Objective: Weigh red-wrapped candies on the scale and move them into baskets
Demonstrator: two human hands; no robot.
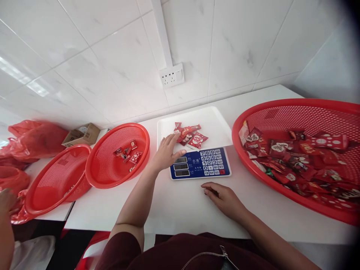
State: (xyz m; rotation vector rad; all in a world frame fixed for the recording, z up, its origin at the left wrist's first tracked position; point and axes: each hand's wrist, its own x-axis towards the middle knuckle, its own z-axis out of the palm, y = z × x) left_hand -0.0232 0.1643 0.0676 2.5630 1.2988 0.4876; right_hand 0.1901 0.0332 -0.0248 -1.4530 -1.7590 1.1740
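My left hand (168, 153) reaches over the near left edge of the scale's white tray (216, 127), fingers stretched out and thumb apart. Its fingertips are at a small pile of red wrapped snack packets (186, 135); whether they touch is hard to tell. It grips nothing. In front of the blue keypad panel (200, 165) of the digital scale, my right hand (223, 198) rests on the white table (180, 210) with its fingers curled in and nothing visible in them. To the right stands a large red basket (239, 142) holding many mixed red packets (298, 157).
Left of the scale, a red basket (97, 176) holds several small packets. Farther left are another red basket (36, 210), a cardboard box (84, 134) and red plastic bags (39, 138). Another person's hand (7, 200) shows at the left edge. A wall socket (172, 75) is behind.
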